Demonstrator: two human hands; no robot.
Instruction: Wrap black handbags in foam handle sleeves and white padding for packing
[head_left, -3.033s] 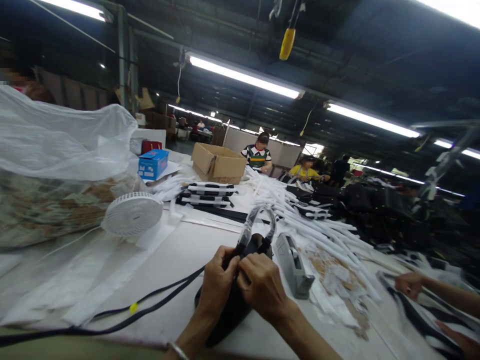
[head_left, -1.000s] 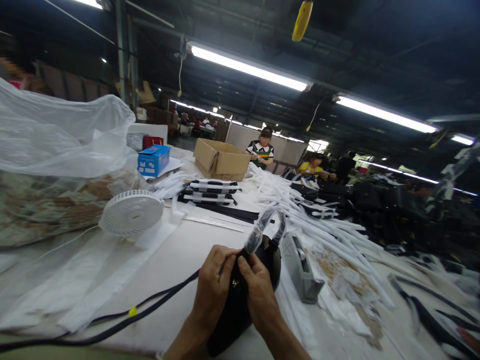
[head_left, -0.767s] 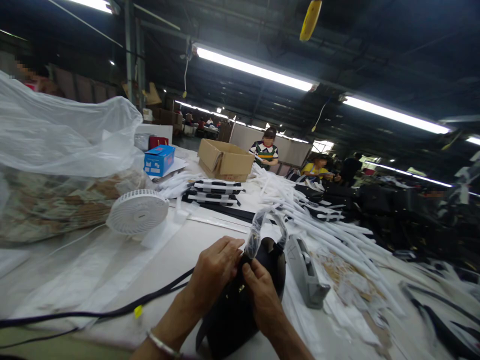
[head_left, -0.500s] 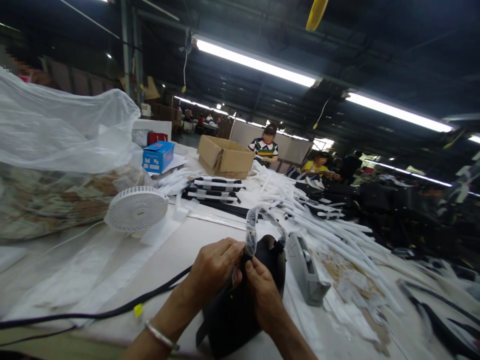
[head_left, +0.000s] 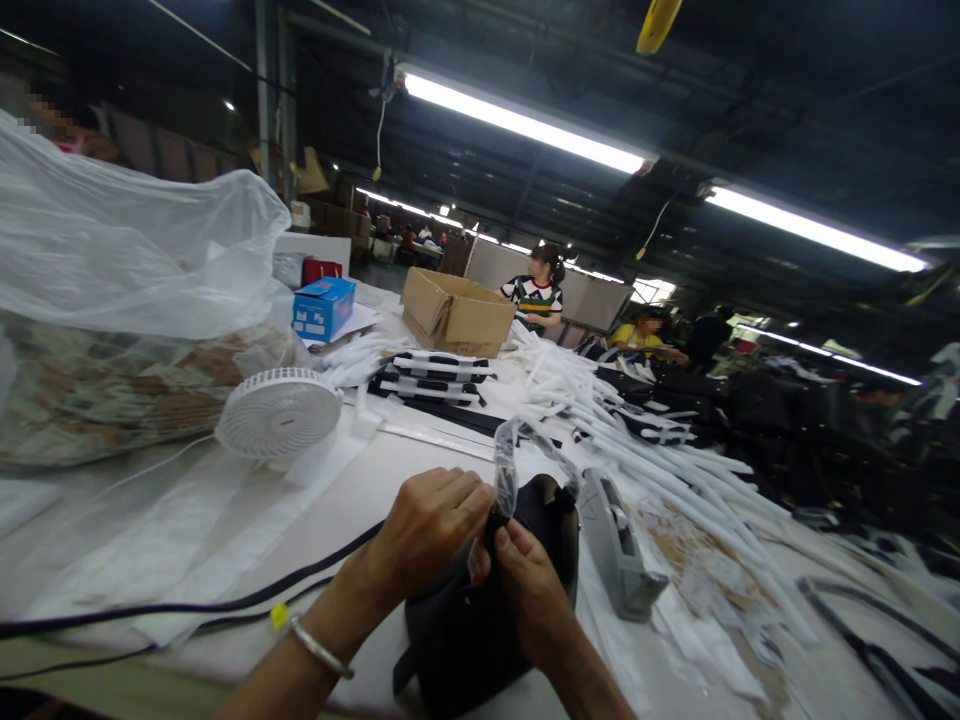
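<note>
The black handbag (head_left: 480,640) lay on the worktop (head_left: 315,530), with both hands closed narrowly at the foot of its handle: the left hand (head_left: 431,530) and the right hand (head_left: 529,590) pinched in together where the clear plastic wrap (head_left: 506,470) ended. That wrap already covered the arch of the handle, while the bag's body showed no wrapping. Just right of the bag sat a grey tape dispenser (head_left: 619,545), and beyond it lay a spread of white-wrapped straps (head_left: 660,450).

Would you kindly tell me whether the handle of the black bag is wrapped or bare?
Wrapped: clear plastic film covers the handle, glinting above the black bag.
</note>
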